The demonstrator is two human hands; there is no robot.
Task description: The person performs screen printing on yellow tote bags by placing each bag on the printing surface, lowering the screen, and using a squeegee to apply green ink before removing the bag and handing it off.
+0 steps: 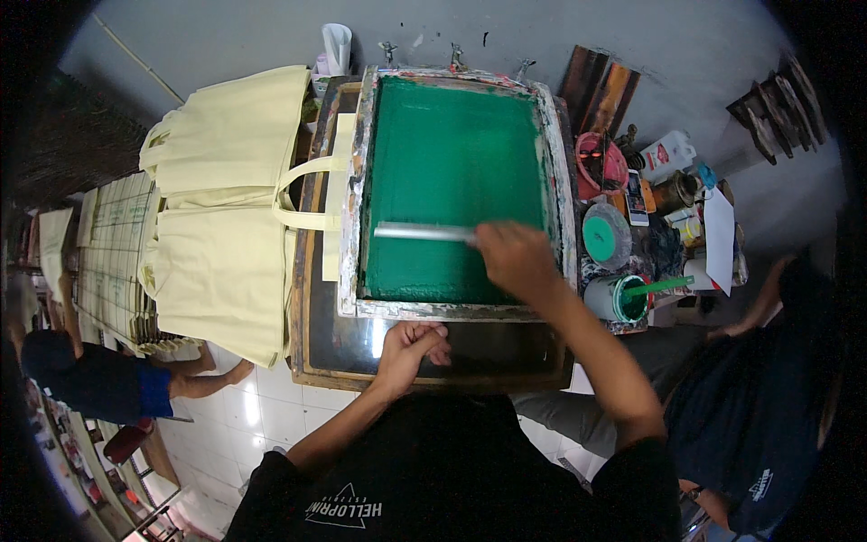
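Observation:
My right hand (519,262) is closed round the right end of a pale squeegee (420,232), which lies crosswise over the green ink (456,154) in the lower half of a screen printing frame (350,244). The hand is slightly blurred. Just below the frame's near edge is my left hand (411,354), its fingers curled in and the thumb over them; what they hold, if anything, is hidden. Under the frame, a dark board with a wooden rim (312,357) shows. From the frame's left side, the handle (307,219) of a cream tote bag sticks out.
Stacked cream tote bags (226,271) lie to the left. On the right stand a pot of green ink (623,298) with a green stick, a pink basket (601,164), a phone (638,197) and a white bottle (668,154). Two other people (750,388) are near, one on each side.

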